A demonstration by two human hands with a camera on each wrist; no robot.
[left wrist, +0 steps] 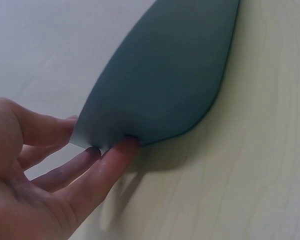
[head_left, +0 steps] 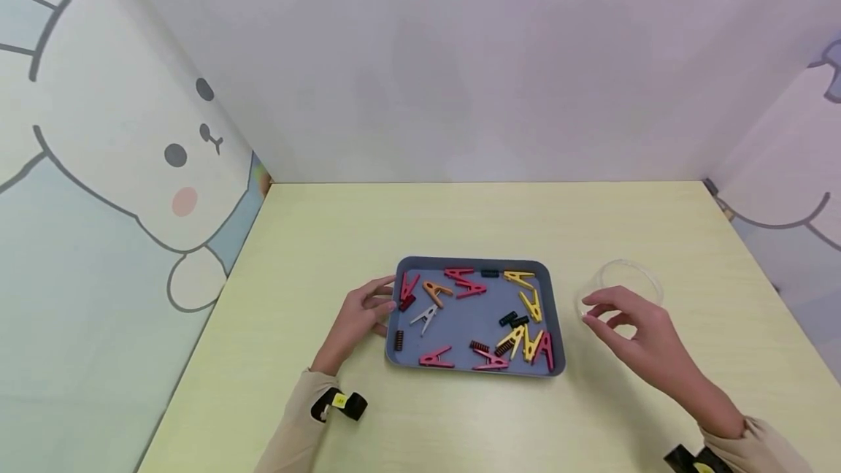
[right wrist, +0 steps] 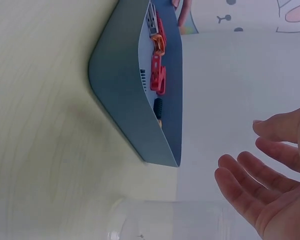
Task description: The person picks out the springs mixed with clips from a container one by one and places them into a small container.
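Note:
My left hand (head_left: 360, 314) holds the left side of a shallow grey-blue tray (head_left: 473, 263), its fingertips at the rim and outer wall. In the left wrist view its fingers (left wrist: 115, 160) meet the tray's wall (left wrist: 165, 75) near a corner. Red, yellow, orange and light grey clips lie scattered in the tray, among them a grey clip (head_left: 425, 317) and an orange clip (head_left: 436, 292). My right hand (head_left: 640, 327) hovers right of the tray, fingers loosely bent and holding nothing. Behind it stands a clear round container (head_left: 657, 285), partly hidden.
Several small dark ridged pieces, such as a black piece (head_left: 490, 274) at the back, lie among the clips. A pale wooden table (head_left: 328, 232) carries everything. White walls (head_left: 460, 79) enclose its back and sides, with cartoon drawings on the side panels.

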